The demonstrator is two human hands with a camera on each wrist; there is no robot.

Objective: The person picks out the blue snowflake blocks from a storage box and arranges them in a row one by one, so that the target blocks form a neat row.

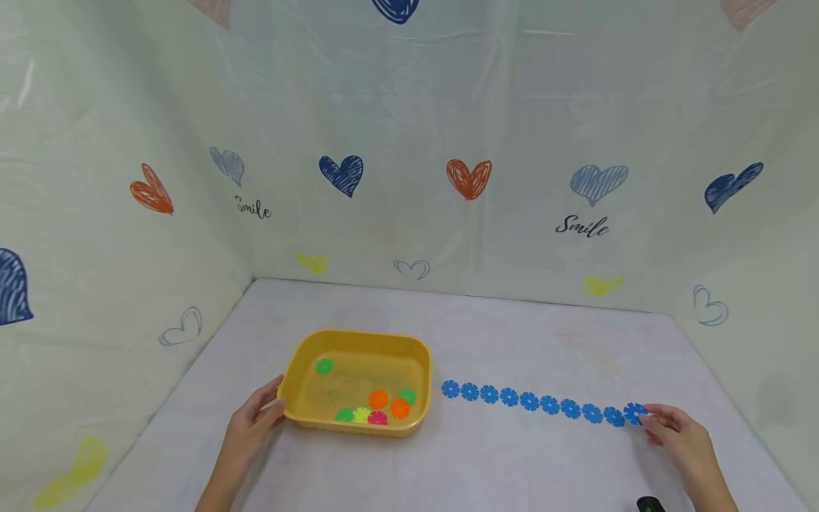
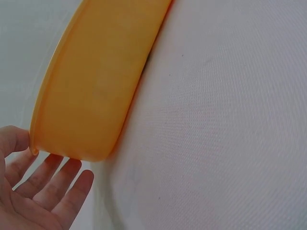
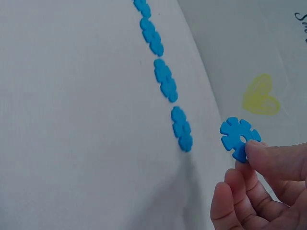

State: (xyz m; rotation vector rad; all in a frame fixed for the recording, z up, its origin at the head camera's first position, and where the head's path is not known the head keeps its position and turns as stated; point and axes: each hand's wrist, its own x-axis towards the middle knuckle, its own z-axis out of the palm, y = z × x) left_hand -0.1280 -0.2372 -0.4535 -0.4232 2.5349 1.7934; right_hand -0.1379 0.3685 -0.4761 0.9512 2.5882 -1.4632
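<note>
My right hand (image 1: 681, 435) pinches a blue flower-shaped plastic disc (image 3: 234, 132) between thumb and fingers. In the right wrist view this disc is raised above the table, beyond the end of a row of matching blue discs (image 1: 529, 402). The row runs slantwise across the right half of the table, with the pieces lying flat. At the left, my left hand (image 1: 251, 421) holds the near-left corner of a yellow plastic tray (image 1: 348, 355), thumb at the rim and fingers against the outer wall. The tray holds several green, orange, yellow and pink discs, mostly towards its near right.
The white table (image 1: 486, 469) meets a pale curtain (image 1: 409, 227) printed with hearts and "Smile" at its back and sides. A small black object (image 1: 650, 504) shows at the bottom edge, near my right forearm.
</note>
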